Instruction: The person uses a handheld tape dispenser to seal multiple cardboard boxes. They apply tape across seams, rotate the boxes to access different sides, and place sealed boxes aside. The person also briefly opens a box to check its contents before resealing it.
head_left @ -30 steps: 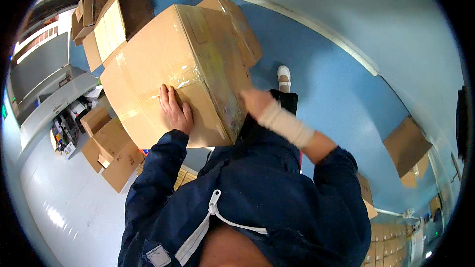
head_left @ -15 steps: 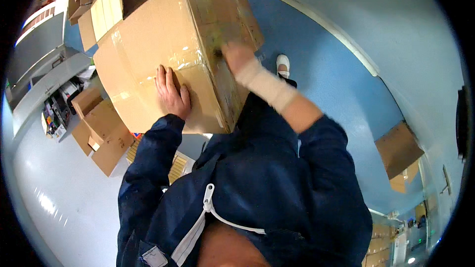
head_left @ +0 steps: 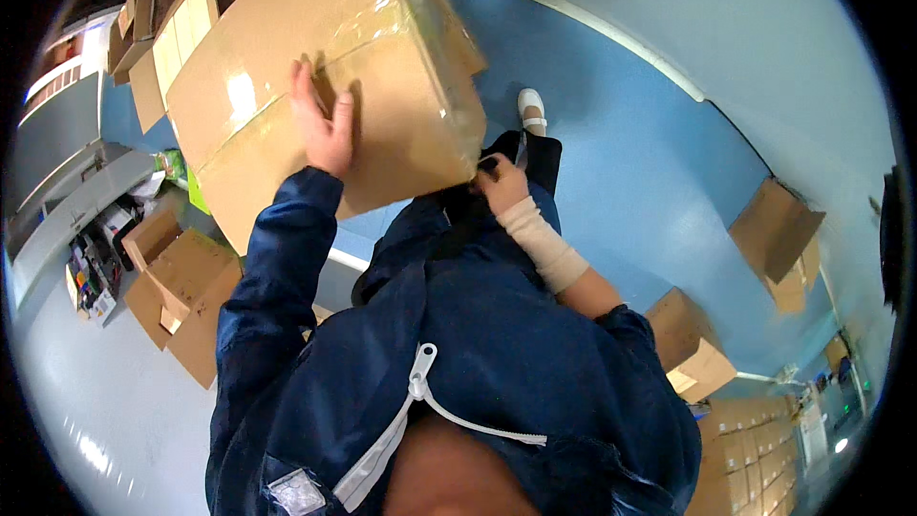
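A large brown cardboard box (head_left: pixel 258 67), with clear tape along its seam, fills the upper left part of the view in front of me. My left hand (head_left: pixel 323 129) rests on its upper face, fingers apart and holding nothing. At the box's near right corner is my right hand (head_left: pixel 500 186), a beige wrap around its wrist. Its fingers are curled around something small and dark, too little of which shows to name. The box's underside is hidden.
Open cartons (head_left: pixel 186 291) stand at the left, beside a pile of small dark items (head_left: pixel 100 263). More open boxes (head_left: pixel 172 29) sit at the far left. On the right, cartons (head_left: pixel 778 229) lie along the pale wall, with stacked boxes (head_left: pixel 750 454) behind. A white shoe (head_left: pixel 532 105) stands on the blue floor.
My right hand has come down along the box's right side to its near corner. My left hand remains on the upper face, with its fingers lifted slightly. The whole view has shifted.
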Action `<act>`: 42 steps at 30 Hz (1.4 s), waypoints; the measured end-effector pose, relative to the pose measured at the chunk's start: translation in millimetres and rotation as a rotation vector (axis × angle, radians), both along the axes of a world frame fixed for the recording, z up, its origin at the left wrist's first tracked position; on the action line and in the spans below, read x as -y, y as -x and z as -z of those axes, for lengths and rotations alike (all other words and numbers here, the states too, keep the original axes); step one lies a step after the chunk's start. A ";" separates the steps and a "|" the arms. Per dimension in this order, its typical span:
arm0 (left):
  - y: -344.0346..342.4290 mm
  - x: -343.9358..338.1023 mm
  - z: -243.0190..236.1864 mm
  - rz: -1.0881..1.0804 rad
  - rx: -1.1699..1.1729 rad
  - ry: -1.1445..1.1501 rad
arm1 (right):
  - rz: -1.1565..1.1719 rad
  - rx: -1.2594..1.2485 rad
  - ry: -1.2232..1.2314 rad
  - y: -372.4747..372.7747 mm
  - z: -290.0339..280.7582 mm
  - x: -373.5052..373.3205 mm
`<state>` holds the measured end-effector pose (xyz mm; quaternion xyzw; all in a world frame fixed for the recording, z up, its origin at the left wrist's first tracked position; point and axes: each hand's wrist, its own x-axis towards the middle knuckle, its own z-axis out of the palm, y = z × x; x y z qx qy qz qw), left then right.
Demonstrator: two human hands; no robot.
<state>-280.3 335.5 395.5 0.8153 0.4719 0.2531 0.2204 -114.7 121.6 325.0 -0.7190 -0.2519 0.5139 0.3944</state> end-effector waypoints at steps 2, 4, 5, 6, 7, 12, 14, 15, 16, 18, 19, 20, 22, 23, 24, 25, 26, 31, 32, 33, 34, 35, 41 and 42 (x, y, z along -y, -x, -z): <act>62.4 -10.7 9.0 -0.085 0.086 -0.038 | 0.079 0.269 -0.091 14.8 16.6 0.8; 140.3 -13.7 -12.2 -0.279 -0.249 -0.084 | 0.124 0.356 -0.007 10.4 0.4 -9.4; 178.6 -19.0 -22.5 -0.334 -0.478 -0.033 | 0.135 0.441 0.013 -2.5 13.6 -10.7; 276.1 -28.3 11.5 -0.499 -0.394 -0.198 | 0.140 0.485 -0.005 -4.5 25.0 -28.3; 327.1 -20.2 24.2 -0.776 -0.488 -0.079 | 0.173 0.520 -0.026 -10.3 29.7 -42.2; 320.3 40.0 19.3 -0.683 0.346 1.105 | 0.168 0.862 0.069 -41.2 24.2 -108.3; 316.8 42.5 20.8 -0.658 0.372 1.143 | 0.192 0.962 0.070 -38.2 26.6 -121.1; 315.2 45.4 18.9 -0.605 0.373 1.185 | 0.163 0.983 0.064 -29.4 28.4 -123.2; 310.1 50.9 20.2 -0.550 0.374 1.229 | 0.131 0.987 0.062 -17.7 31.2 -122.1; 283.8 72.1 7.8 -0.463 0.372 1.259 | 0.073 0.898 0.051 28.5 37.7 -119.3; 284.4 78.0 11.9 -0.386 0.380 1.325 | 0.077 0.809 0.046 61.6 37.2 -117.1; 271.5 89.7 10.1 -0.355 0.357 1.342 | -0.040 0.843 0.088 97.2 32.0 -109.4; 253.9 100.9 11.3 -0.175 0.316 1.476 | 0.094 0.600 -0.044 172.3 38.9 -76.9; 238.3 107.7 10.4 -0.145 0.318 1.492 | -0.064 0.572 -0.013 203.7 49.5 -54.7; 224.3 113.6 8.5 -0.117 0.320 1.507 | -0.142 0.517 -0.064 242.7 59.6 -30.2; 221.5 111.7 6.6 -0.108 0.320 1.501 | -0.344 0.439 0.039 289.3 43.3 -12.6; 215.7 110.3 3.8 -0.064 0.201 1.548 | -0.448 0.452 -0.337 323.4 55.3 18.3; 234.9 80.2 -7.1 0.282 -0.273 1.564 | -0.096 0.271 -0.131 332.4 41.2 34.3; 236.3 71.2 -16.1 0.412 -0.377 1.516 | -0.062 0.243 -0.028 332.7 39.5 41.1; 245.4 60.3 -28.0 0.534 -0.355 1.425 | 0.051 0.285 -0.061 341.4 40.6 54.6; 258.4 36.6 -32.7 0.662 -0.166 1.341 | 0.163 0.326 -0.092 351.0 43.0 63.6; 267.8 7.1 -36.1 0.653 -0.112 1.197 | 0.229 0.264 -0.107 357.5 47.1 70.0; 334.8 -185.5 -29.3 -0.060 -0.031 0.599 | 0.532 -0.092 -0.124 406.2 40.4 63.8; 337.2 -207.5 -20.4 -0.063 -0.138 0.516 | 0.567 -0.100 -0.127 410.2 45.4 57.0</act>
